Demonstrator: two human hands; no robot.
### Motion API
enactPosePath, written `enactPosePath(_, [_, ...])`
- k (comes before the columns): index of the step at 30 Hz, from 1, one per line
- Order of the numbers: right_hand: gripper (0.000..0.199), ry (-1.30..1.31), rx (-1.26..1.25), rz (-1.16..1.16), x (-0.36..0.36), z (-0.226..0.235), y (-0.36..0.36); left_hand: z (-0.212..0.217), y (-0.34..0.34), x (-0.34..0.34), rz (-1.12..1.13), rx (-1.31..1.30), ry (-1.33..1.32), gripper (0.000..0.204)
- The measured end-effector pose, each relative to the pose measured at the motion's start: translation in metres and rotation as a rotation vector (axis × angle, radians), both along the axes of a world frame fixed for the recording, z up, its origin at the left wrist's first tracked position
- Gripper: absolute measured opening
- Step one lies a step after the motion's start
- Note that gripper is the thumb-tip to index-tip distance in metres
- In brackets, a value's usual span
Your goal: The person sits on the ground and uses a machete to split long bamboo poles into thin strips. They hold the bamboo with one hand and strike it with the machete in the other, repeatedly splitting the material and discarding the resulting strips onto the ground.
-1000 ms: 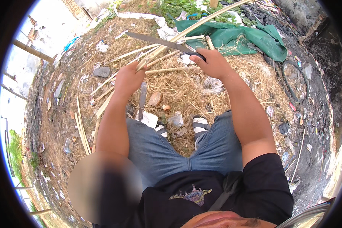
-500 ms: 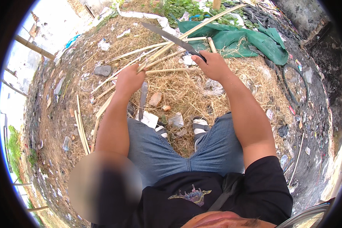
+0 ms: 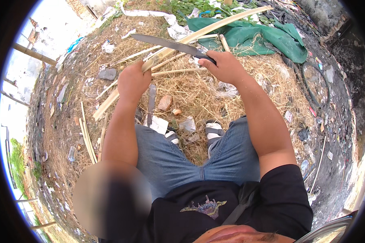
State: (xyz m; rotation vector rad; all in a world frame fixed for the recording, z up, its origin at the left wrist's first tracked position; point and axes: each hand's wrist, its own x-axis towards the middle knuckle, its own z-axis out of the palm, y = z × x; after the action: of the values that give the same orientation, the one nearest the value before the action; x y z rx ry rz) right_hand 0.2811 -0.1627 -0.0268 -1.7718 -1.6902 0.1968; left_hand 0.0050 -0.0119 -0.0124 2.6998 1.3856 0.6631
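Long knife laid across a bamboo strip, over straw-covered ground.
Left hand (image 3: 133,81) is clenched around the bamboo strip (image 3: 170,50), steadying it at an angle; right hand (image 3: 227,67) grips the knife (image 3: 170,43) handle, blade resting across the strip.

The strip (image 3: 198,34) in my left hand (image 3: 132,81) is pale split bamboo, dry, smooth and matt. My right hand (image 3: 227,67) grips a dark handle; the knife (image 3: 166,42) blade is dull grey metal, barely shiny. Underfoot lies rough, matt straw (image 3: 190,89). The green tarp (image 3: 263,38) looks like crumpled woven plastic cloth. My shorts (image 3: 182,158) are faded blue denim.
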Motion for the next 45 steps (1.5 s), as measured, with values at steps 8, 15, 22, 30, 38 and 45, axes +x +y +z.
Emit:
enactPosePath(8, [0.052, 0.080, -0.058, -0.046, -0.013, 0.002, 0.005, -0.006, 0.007, -0.002, 0.028, 0.030, -0.025, 0.019])
enactPosePath(15, [0.062, 0.215, -0.119, -0.275, 0.047, -0.007, -0.001, -0.002, 0.008, -0.004, 0.014, 0.042, 0.023, 0.022])
enactPosePath(22, [0.059, 0.078, -0.117, -0.056, -0.001, 0.003, -0.001, -0.005, 0.004, 0.000, 0.005, 0.045, -0.025, 0.018])
enactPosePath(30, [0.060, 0.312, -0.022, -0.284, 0.054, -0.015, -0.002, -0.003, 0.007, -0.006, 0.013, 0.061, -0.037, 0.019])
enactPosePath(38, [0.057, 0.219, -0.119, -0.187, 0.038, 0.015, -0.019, -0.004, 0.010, -0.006, 0.051, 0.039, -0.119, 0.020])
enactPosePath(45, [0.059, 0.175, -0.119, -0.195, 0.028, 0.024, -0.020, -0.010, 0.027, -0.018, 0.065, 0.015, -0.112, 0.021])
